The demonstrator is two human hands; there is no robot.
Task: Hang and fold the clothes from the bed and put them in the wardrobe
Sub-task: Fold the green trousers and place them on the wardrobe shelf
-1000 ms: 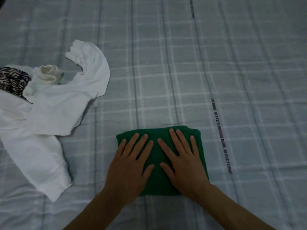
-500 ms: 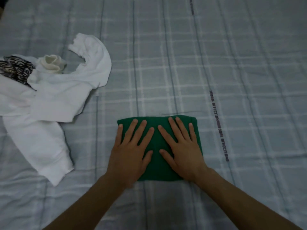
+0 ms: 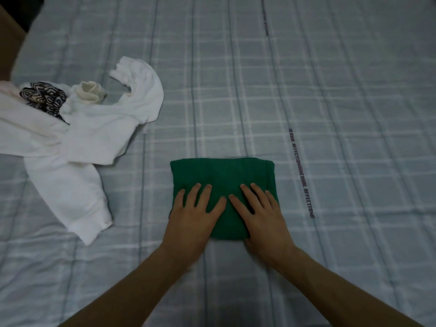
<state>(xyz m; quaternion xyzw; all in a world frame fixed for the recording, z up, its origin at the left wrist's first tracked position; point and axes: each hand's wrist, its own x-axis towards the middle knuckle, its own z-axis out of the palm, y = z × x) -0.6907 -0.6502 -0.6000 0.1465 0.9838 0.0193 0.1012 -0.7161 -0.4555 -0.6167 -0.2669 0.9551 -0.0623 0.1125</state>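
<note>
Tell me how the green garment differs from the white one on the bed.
The green garment is folded into a compact rectangle; the white garment lies crumpled. The left hand and right hand press flat on the green garment; no hand touches the white garment. Both lie on the checked bed.

bed (image 3: 354, 267): fills nearly whole view, seen from above.
sheet (image 3: 330, 90): pale grey-blue plaid w/ white + dark lines; shallow wrinkles at left & bottom.
print (image 3: 301, 172): dark lettering running down sheet, right of centre; reads "equal affection" twice.
strip (image 3: 265, 22): fainter dark mark near top, too blurred to read.
top-left corner: brown surface (image 3: 9, 43) past bed edge, can't tell what; dark patch (image 3: 35, 13) beside it.
light: dim, even.
</note>
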